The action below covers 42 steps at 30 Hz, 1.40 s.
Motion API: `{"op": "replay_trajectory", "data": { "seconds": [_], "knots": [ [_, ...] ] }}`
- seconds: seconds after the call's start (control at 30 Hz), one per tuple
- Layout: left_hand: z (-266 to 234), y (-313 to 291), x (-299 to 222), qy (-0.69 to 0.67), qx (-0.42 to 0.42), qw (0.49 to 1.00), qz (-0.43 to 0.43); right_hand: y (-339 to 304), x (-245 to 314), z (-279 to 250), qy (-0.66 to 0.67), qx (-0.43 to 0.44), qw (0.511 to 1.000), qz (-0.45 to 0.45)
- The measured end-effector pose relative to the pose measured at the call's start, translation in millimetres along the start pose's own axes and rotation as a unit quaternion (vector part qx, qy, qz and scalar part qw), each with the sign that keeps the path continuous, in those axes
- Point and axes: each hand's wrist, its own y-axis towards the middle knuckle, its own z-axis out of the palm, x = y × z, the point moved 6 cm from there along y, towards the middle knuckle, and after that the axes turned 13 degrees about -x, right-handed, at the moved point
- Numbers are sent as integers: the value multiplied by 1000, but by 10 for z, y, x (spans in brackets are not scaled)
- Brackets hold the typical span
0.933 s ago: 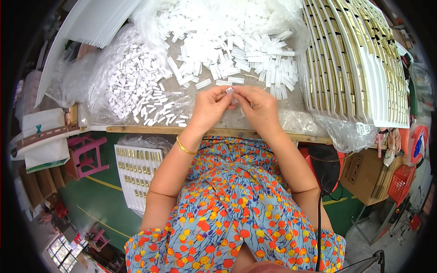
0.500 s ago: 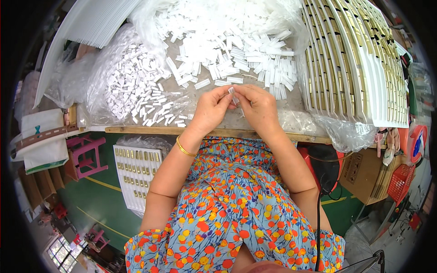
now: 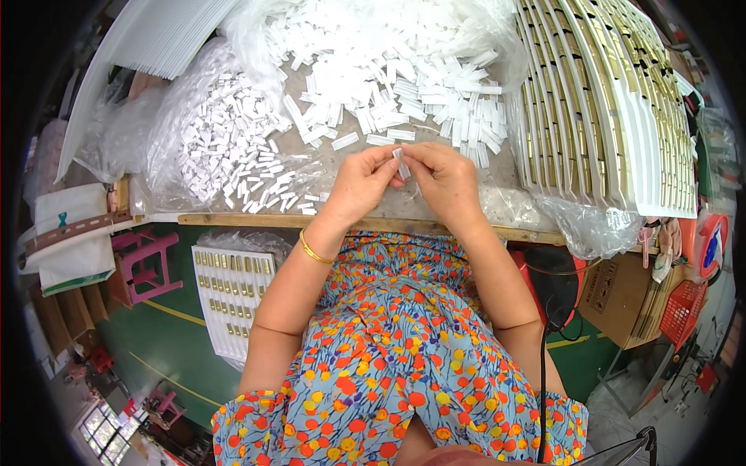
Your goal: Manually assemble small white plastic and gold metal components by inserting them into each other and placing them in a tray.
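Observation:
Just above the table's front edge, my two hands meet at one small clear plastic piece (image 3: pixel 401 161). The fingertips of my left hand (image 3: pixel 361 182) pinch it from the left. My right hand (image 3: pixel 445 180) is closed on its upper right side with thumb and forefinger. The piece stands tilted, and my fingers partly cover it. Beyond my hands spreads a large heap of clear plastic pieces (image 3: pixel 373 81). A pile of smaller white pieces (image 3: pixel 233 140) lies to the left, partly on a clear plastic bag (image 3: pixel 163 147).
White trays with gold-coloured parts (image 3: pixel 598 109) stack at the right. Empty-looking white trays (image 3: pixel 167 39) stack at the far left. Below the wooden table edge (image 3: pixel 373 225), another tray of gold parts (image 3: pixel 231 291) stands on the left. A cardboard box (image 3: pixel 618 299) is at lower right.
The fingers of my right hand have shifted slightly on the clear piece, and more of the piece now shows. Both hands stay in nearly the same place.

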Motion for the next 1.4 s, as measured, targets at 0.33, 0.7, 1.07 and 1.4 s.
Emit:
{"op": "replay_trajectory", "data": {
  "seconds": [0.33, 0.7, 1.07, 1.4],
  "knots": [
    [-12, 11, 18, 9, 11, 1000, -3, -19, -33, 14, 2, 3, 1000, 11],
    [-2, 33, -6, 119, -16, 992, 39, -20, 42, 60, -64, -3, 998, -28],
    [-21, 36, -13, 54, -29, 998, 21, -6, 28, 64, -13, 16, 1000, -13],
    [-56, 29, 80, -59, 0, 997, -54, -33, 5, 77, -14, 14, 1000, 23]
  ]
}}
